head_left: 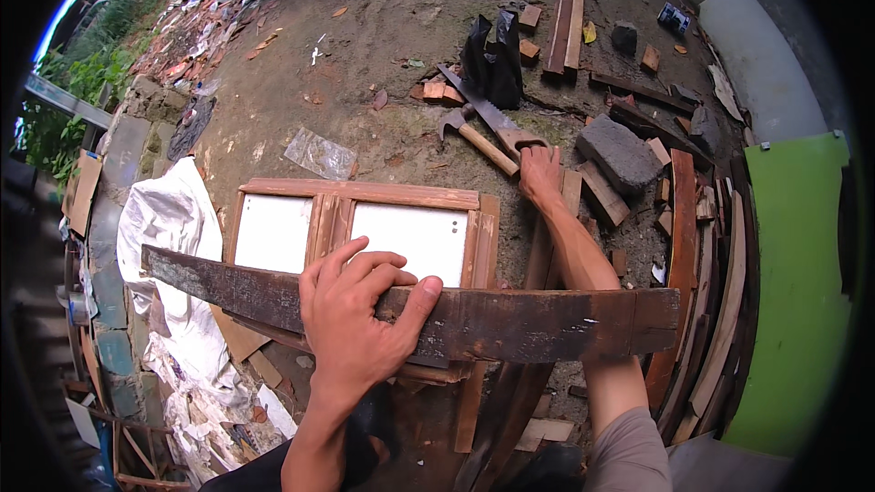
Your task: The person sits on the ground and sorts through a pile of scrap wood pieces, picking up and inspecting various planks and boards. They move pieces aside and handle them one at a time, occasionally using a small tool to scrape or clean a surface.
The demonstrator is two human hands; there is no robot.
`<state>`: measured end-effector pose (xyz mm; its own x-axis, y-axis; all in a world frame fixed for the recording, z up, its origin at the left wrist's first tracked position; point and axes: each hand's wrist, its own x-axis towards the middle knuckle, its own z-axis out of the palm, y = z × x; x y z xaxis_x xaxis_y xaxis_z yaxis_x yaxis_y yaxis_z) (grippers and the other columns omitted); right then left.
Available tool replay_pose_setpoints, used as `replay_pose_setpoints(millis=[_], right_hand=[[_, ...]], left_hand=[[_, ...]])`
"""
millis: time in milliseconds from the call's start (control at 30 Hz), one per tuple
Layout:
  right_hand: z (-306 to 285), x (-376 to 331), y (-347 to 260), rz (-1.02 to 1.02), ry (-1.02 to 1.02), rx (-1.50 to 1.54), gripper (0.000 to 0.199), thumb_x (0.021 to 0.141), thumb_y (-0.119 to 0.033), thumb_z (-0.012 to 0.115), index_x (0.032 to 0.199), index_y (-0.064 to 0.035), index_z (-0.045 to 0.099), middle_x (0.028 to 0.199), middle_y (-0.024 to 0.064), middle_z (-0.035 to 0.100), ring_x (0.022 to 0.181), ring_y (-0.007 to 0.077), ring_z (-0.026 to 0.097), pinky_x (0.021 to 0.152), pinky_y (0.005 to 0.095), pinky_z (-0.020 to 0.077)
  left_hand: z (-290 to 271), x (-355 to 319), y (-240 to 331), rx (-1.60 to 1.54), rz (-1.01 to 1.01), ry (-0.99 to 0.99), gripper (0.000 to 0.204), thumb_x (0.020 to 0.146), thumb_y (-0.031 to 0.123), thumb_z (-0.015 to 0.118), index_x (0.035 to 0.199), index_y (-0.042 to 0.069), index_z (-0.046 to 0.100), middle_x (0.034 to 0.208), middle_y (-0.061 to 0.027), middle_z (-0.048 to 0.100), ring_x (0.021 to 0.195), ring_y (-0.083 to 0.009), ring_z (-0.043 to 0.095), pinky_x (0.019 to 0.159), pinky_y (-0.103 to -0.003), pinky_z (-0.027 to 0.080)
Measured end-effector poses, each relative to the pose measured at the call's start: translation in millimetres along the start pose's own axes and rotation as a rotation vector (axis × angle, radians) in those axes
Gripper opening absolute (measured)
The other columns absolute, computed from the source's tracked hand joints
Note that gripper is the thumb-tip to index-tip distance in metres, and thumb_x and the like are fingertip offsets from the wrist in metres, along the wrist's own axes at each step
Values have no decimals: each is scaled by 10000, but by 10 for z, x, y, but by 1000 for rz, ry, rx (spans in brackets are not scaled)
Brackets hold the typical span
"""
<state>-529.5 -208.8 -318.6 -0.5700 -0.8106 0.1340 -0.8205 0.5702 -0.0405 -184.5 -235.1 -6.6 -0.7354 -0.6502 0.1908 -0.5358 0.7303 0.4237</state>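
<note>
A long dark weathered plank (pixel 529 323) lies crosswise in front of me, over a wooden frame (pixel 360 189) with white panels. Across the plank rests my left hand (pixel 360 310), its fingers spread past the far edge and its thumb stretched to the right. My right arm reaches beyond the plank. At the end of it, my right hand (pixel 541 171) is closed on the wooden handle of a handsaw (pixel 483 105), whose blade points away to the far left. A claw hammer (pixel 483 143) with a wooden handle lies beside the saw. The right fingertips are partly hidden.
A black plastic bag (pixel 492 64) stands beyond the saw. Right of my right hand lie a grey block (pixel 620 153) and several wood offcuts. Long boards (pixel 720 310) line the right side by a green panel (pixel 797 282). White cloth (pixel 169 228) is bunched on the left.
</note>
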Motion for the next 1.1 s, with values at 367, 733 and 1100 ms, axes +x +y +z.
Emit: replay_pose_setpoints(millis=[367,733,1100], right_hand=[[-1123,-350,-87,180,128,1019,474,927,-235,691,1268,11,472,1075,188,591,967,290,594,864,394,470],[-1590,-3138,547,626,440,1002,317,935,-281,637,1113,-31,562,1048,73,650,903,176,617,811,367,493],[-2842,-4192,-144,817,29,835,563,854,-442,676,1143,29,567,1014,217,685,957,362,665,855,433,496]], left_hand=[[83,-83,-74,92,-7,30,313,860,404,730,807,95,745,982,-12,720,1179,-251,580,1036,-408,332],[29,-40,-133,35,77,93,509,900,567,624,872,82,776,918,-81,710,952,-283,652,904,-412,443],[-205,-1378,-680,-427,-72,354,307,925,271,661,1166,80,673,1288,-120,626,1253,-307,531,1069,-404,400]])
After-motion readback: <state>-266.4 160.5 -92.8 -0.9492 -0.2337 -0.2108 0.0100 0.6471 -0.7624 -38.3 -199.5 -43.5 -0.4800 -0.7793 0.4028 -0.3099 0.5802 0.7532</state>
